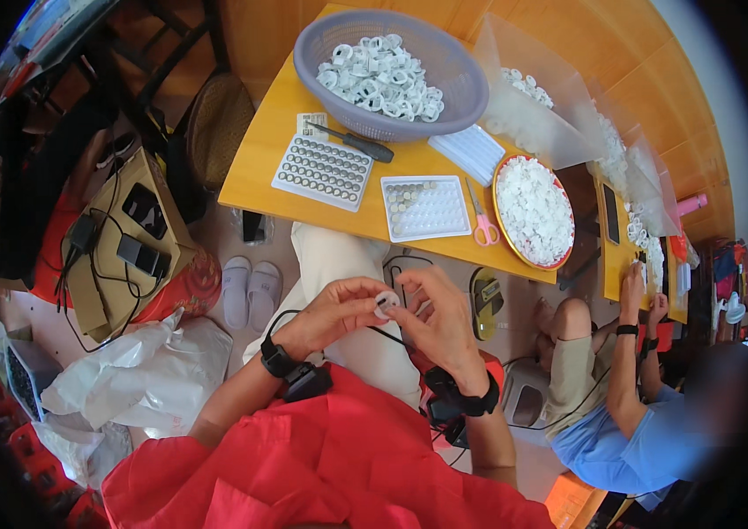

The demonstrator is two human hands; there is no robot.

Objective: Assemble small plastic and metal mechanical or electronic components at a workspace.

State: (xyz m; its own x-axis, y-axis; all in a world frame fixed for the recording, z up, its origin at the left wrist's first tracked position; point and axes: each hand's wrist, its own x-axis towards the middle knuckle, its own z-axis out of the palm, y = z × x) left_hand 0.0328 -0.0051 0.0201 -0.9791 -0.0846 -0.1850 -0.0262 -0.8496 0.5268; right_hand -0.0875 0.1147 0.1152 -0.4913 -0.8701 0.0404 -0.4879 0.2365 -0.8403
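Note:
Above my lap, my left hand (345, 310) pinches a small round white plastic piece (385, 305) with a dark spot in its middle. From the other side the thumb of my right hand (441, 319) presses on the same piece, its fingers curled above it. On the yellow table (250, 181) ahead lie a white tray of coin cells (323, 170) and a second white tray (431, 220), only partly filled with cells. A dark-handled screwdriver (363, 145) rests by the first tray. Pink-handled scissors (485, 231) lie right of the second.
A grey basket (312, 62) holds white ring-shaped parts; a red-rimmed plate (499, 189) holds small white pieces. On the right, a co-worker in blue (639, 441) handles parts at the table. A cardboard box (96, 295), plastic bags (149, 370) and slippers (249, 294) are on the floor to the left.

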